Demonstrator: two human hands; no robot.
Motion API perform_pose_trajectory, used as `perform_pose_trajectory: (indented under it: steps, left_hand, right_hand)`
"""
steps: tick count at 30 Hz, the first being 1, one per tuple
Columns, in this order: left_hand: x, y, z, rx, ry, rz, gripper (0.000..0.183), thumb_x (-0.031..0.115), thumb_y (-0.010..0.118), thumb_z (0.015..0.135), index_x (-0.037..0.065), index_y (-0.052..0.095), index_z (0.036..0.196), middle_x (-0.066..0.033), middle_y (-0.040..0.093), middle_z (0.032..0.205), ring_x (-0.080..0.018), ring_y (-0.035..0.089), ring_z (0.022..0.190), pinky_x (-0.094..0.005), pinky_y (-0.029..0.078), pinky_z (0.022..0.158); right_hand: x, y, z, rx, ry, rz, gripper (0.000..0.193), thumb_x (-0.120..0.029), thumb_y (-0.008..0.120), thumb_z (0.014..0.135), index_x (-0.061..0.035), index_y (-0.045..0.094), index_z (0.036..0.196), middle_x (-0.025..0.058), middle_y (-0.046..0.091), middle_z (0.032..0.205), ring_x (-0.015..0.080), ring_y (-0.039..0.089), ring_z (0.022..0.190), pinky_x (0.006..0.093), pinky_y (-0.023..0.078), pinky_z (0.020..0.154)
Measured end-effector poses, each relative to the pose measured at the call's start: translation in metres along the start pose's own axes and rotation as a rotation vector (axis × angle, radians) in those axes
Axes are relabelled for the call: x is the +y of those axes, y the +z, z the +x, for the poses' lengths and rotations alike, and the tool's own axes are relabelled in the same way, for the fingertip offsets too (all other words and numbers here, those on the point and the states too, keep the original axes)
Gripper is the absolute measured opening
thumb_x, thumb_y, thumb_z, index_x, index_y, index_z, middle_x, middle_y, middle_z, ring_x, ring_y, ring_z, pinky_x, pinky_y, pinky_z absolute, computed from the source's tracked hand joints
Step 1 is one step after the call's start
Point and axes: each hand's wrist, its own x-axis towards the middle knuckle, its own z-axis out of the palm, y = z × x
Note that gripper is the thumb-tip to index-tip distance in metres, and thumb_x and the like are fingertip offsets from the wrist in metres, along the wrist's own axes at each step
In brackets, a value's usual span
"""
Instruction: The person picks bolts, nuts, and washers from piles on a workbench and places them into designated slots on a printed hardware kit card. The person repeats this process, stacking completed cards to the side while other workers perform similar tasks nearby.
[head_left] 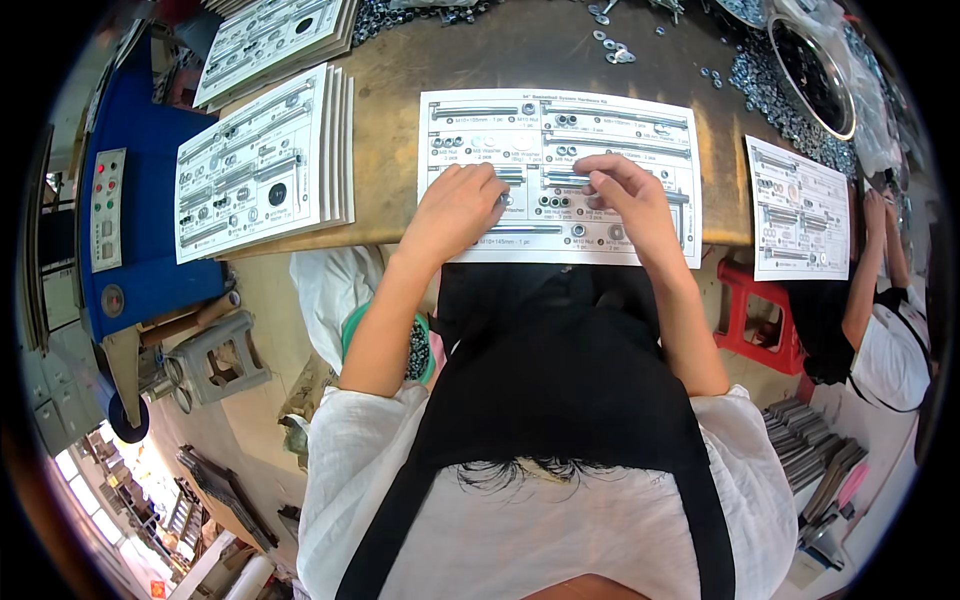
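Observation:
In front of me a white printed sheet lies at the table's near edge, showing bolts, nuts and washers. I cannot tell which of these are printed and which are real parts. My left hand rests over the sheet's left half, its fingers curled down and bunched together. Whatever those fingertips hold, if anything, is hidden. Over the right half hovers my right hand, thumb and forefinger apart, with nothing visible between them. Near its fingertips lies a short silvery bolt shape.
Stacks of similar sheets stand to the left, beside a blue machine. Loose nuts and a metal bowl sit at the far right. Another person's hands are by a second sheet. A red stool stands below.

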Motion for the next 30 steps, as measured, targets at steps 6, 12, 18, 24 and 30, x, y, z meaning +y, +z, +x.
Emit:
perform_pose_trajectory:
  steps: [6, 12, 18, 24, 30]
  left_hand:
    - [0.003, -0.012, 0.001, -0.048, -0.005, 0.006, 0.019, 0.016, 0.073, 0.082, 0.010, 0.067, 0.098, -0.0046, 0.061, 0.092, -0.0243, 0.060, 0.087, -0.0371, 0.046, 0.081]
    - [-0.007, -0.031, -0.019, 0.157, -0.351, -0.066, 0.019, 0.020, 0.070, 0.087, 0.006, 0.066, 0.100, -0.0105, 0.063, 0.093, -0.0300, 0.062, 0.089, -0.0419, 0.049, 0.077]
    - [-0.007, -0.025, -0.080, 0.096, -1.064, -0.020, 0.025, 0.014, 0.060, 0.093, 0.000, 0.060, 0.114, -0.0217, 0.067, 0.104, -0.0408, 0.065, 0.098, -0.0497, 0.051, 0.082]
    - [0.028, 0.006, -0.098, 0.314, -0.927, -0.596, 0.041, 0.001, 0.048, 0.095, -0.002, 0.050, 0.136, -0.0249, 0.065, 0.117, -0.0351, 0.065, 0.106, -0.0438, 0.053, 0.088]
    - [0.015, 0.015, -0.116, 0.420, -0.833, -1.288, 0.057, -0.007, 0.046, 0.093, 0.002, 0.041, 0.150, -0.0123, 0.061, 0.129, -0.0198, 0.065, 0.111, -0.0340, 0.055, 0.093]
  right_hand:
    - [0.012, -0.048, 0.002, 0.125, -0.046, -0.006, 0.020, -0.011, 0.059, 0.099, -0.0035, 0.070, 0.114, 0.0002, 0.070, 0.106, 0.0079, 0.062, 0.088, 0.0237, 0.049, 0.080]
    - [0.031, -0.122, 0.007, 0.596, -0.187, -0.631, 0.032, -0.015, 0.059, 0.099, 0.0003, 0.062, 0.126, 0.0132, 0.068, 0.118, 0.0221, 0.066, 0.104, 0.0319, 0.050, 0.092]
    - [0.079, -0.168, 0.008, 0.518, -0.044, -0.484, 0.042, -0.021, 0.055, 0.101, 0.0035, 0.056, 0.135, 0.0177, 0.064, 0.127, 0.0245, 0.063, 0.112, 0.0325, 0.047, 0.099]
    - [0.094, -0.196, 0.027, 0.306, 0.150, -0.351, 0.040, -0.015, 0.051, 0.102, 0.0059, 0.054, 0.136, 0.0143, 0.066, 0.122, 0.0182, 0.063, 0.107, 0.0293, 0.049, 0.092]
    - [0.065, -0.177, 0.016, 0.187, 0.113, 0.091, 0.043, -0.007, 0.047, 0.102, 0.0066, 0.046, 0.143, 0.0134, 0.064, 0.125, 0.0189, 0.066, 0.108, 0.0307, 0.054, 0.088]
